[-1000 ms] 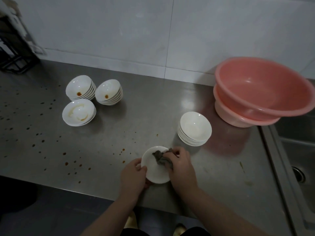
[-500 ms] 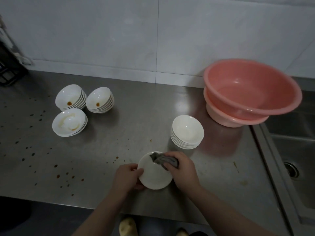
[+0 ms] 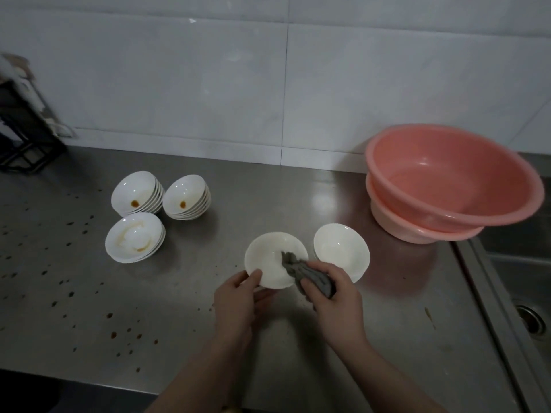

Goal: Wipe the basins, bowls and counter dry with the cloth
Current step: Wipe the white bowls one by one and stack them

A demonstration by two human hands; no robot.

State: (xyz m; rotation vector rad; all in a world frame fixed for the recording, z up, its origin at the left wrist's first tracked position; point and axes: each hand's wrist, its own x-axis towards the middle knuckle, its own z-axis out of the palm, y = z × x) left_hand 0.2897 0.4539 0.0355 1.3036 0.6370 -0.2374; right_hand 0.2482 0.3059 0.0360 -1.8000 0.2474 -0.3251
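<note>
My left hand (image 3: 238, 305) holds a white bowl (image 3: 268, 257) by its near rim, lifted and tilted toward me. In my right hand (image 3: 334, 299) a bunched grey cloth (image 3: 307, 272) is gripped, its end lying inside the bowl at the right side. A stack of clean white bowls (image 3: 341, 251) stands just right of it. Two nested pink basins (image 3: 447, 186) sit at the back right. Three stacks of stained white bowls (image 3: 135, 236) (image 3: 135, 192) (image 3: 185, 196) stand at the left on the steel counter (image 3: 208, 293).
Brown drops speckle the counter's left and front part. A steel sink (image 3: 530, 293) with a drain lies at the right edge. A black wire rack (image 3: 21, 135) stands at the back left against the tiled wall. The counter's front edge runs just below my wrists.
The bowl has risen and tilted more toward me, and the cloth has slid from its far rim to the right inner side. The view has shifted, so everything sits higher.
</note>
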